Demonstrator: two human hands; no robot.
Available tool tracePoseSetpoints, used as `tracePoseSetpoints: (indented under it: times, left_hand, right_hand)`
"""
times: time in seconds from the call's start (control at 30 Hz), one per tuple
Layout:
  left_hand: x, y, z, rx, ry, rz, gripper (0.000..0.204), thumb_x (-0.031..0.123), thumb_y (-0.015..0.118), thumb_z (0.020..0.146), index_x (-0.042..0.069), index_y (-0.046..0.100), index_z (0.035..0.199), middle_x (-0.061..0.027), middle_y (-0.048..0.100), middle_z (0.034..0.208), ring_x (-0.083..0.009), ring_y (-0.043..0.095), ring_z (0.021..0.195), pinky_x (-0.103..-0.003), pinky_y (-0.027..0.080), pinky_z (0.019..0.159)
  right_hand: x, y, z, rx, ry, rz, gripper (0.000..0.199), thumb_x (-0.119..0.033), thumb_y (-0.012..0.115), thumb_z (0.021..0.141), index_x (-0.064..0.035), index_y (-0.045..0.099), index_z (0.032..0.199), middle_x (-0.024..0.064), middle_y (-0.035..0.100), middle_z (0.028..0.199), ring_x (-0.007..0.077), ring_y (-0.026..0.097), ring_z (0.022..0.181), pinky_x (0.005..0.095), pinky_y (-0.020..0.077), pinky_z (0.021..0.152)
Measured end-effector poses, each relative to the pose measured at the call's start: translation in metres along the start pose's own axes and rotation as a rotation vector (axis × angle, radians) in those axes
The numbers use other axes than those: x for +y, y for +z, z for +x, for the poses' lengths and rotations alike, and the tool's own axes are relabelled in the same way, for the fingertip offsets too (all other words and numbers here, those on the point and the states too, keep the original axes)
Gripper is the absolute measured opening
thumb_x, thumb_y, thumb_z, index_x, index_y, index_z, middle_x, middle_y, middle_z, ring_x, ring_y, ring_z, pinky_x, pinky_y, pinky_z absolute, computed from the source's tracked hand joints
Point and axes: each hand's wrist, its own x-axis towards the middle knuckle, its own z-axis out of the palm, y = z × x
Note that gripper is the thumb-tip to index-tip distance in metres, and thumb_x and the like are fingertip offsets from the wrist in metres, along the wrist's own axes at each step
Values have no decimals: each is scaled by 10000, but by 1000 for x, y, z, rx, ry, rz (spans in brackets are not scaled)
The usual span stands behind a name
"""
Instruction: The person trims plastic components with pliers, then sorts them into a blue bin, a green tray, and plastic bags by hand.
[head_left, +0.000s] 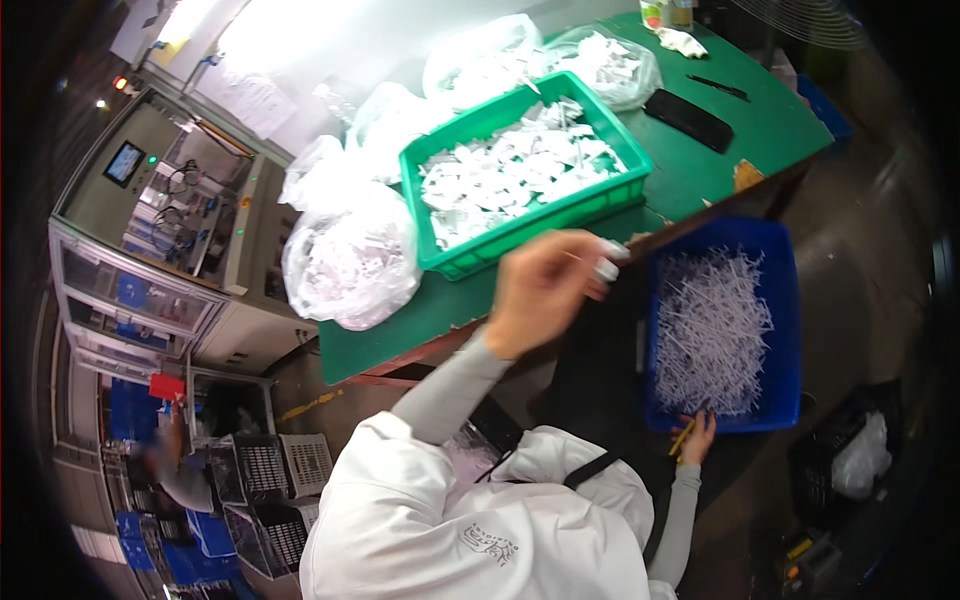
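Green plastic makes up the tray on my worktop, and it is well filled with small white pieces, though I can see part of its inner wall above them. To the right of the tray and nearer me, off the worktop's edge, the blue bin holds a big loose heap of thin white strips. Bags of white stuff stand left of the tray and behind it; their tops look loose. I judge the work well under way: much is already in the tray and bags, while the bin's strips look like what is left, and there are plenty. My left hand hovers just off the tray's near side, fingers curled and blurred; white shows at the tips, but whether it is covers or a piece I cannot tell. My right hand, well to the tray's right, grasps a yellow stick at the bin's near rim, fingertips by the strips.
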Motion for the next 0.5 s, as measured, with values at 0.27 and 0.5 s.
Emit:
tracePoseSetpoints:
  times: [0.27, 0.5]
  left_hand:
    - [48, -198, 20, 435, -197, 604, 196, 143, 610, 874, -34, 647, 949, -100, 655, 800, -115, 603, 506, -213, 443, 392]
    - [28, -348, 74, 774, -105, 806, 323, 203, 642, 832, -36, 627, 1048, -104, 675, 791, -135, 626, 551, -236, 488, 467]
  right_hand:
    - [-9, 6, 8, 1, 57, -31, 540, -380, 484, 922, -158, 300, 1379, 126, 619, 881, 200, 586, 520, 277, 438, 403]
    - [-7, 11, 6, -28, 75, -26, 553, -379, 501, 911, -122, 320, 1366, 130, 627, 893, 206, 595, 525, 287, 445, 411]
